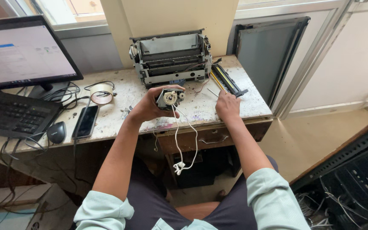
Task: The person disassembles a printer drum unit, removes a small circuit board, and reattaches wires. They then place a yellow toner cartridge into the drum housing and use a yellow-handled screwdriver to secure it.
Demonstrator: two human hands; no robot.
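Holding a small gear motor unit (169,98) pinched in the left hand (150,106), white leads dangling. Right hand (227,105) lay fingers-down on the surface (124,96), holding nothing. Stripped printer chassis (171,57) stood at twelve o'clock; teardown looked well advanced.

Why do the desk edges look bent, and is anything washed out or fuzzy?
Head view: wide lens bows the desk and the door frame at the edges; the monitor and window glare pale; soft daylight, faint shadows; left hand and gear part stay sharp.
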